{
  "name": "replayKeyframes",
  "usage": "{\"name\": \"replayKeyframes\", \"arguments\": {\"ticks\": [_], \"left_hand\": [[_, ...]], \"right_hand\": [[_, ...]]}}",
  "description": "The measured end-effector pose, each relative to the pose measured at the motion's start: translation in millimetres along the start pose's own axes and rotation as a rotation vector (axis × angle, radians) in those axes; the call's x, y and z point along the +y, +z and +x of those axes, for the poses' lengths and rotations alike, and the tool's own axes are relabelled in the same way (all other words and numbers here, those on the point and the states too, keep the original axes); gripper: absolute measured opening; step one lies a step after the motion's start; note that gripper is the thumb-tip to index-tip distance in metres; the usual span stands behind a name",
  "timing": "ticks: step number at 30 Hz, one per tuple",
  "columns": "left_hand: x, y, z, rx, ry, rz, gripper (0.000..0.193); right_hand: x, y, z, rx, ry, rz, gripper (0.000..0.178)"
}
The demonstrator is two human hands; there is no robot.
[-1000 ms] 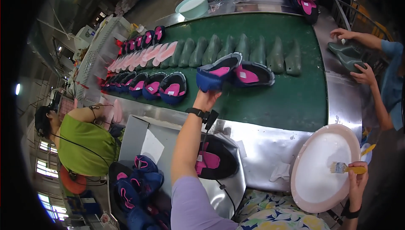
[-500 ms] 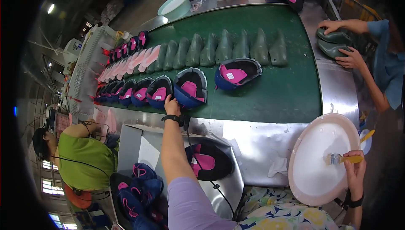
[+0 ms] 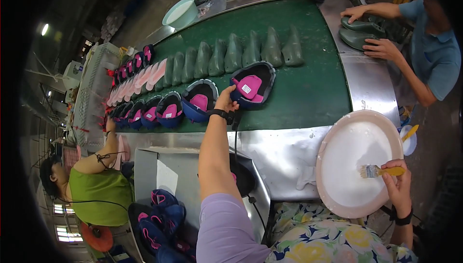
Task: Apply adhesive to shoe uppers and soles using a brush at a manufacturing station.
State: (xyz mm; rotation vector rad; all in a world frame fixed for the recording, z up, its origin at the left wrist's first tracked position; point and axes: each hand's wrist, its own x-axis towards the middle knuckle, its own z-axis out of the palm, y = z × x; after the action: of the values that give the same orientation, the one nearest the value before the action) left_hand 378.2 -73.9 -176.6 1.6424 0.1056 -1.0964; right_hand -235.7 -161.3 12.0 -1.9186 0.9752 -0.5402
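Note:
A dark blue shoe upper with a pink lining (image 3: 259, 100) stands on the green belt (image 3: 308, 103). My left hand (image 3: 225, 101) reaches across and grips its left edge with the fingers. Further left is a row of similar shoe uppers, the nearest a blue shoe upper (image 3: 198, 112) just beside my left wrist. At the right, my right hand (image 3: 398, 183) is closed round the yellow handle of a flat paintbrush (image 3: 381, 171). Its bristles are over the white liquid in a wide pinkish basin (image 3: 322, 186), beside the metal table edge.
Behind the uppers runs a line of dark green shoe lasts (image 3: 234, 55) and pink insoles (image 3: 144, 79). A co-worker in blue (image 3: 436, 46) handles green lasts at the right; another in green (image 3: 103, 190) reaches the belt at left. A metal bin (image 3: 185, 166) and piled uppers (image 3: 161, 219) sit below my left arm.
My left hand has left the row of uppers and moved right to the separate upper, taking its edge. The right hand still holds the paintbrush over the basin. The whole view has shifted.

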Motion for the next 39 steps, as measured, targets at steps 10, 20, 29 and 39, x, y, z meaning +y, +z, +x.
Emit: {"name": "replayKeyframes", "arguments": {"ticks": [10,20,29,39], "left_hand": [[-46.8,-5.5,-42.6,0.193,0.078,-0.086,0.042],[-10.5,-55.4,-118.5,0.297,0.334,0.204,0.054],[-90.6,-148.7,-248.9,0.333,0.486,1.064,0.089],[-172.6,-56.3,-330.9,0.78,1.193,0.96,0.056]], "right_hand": [[23.1,-12.0,-20.5,0.069,-0.033,0.058,0.014],[26.8,-22.4,-39.9,0.024,-0.046,0.097,0.016],[25.0,-9.0,-42.6,-0.041,-0.137,0.141,0.015],[28.3,-17.5,-61.8,-0.102,-0.267,0.162,0.016]]}}
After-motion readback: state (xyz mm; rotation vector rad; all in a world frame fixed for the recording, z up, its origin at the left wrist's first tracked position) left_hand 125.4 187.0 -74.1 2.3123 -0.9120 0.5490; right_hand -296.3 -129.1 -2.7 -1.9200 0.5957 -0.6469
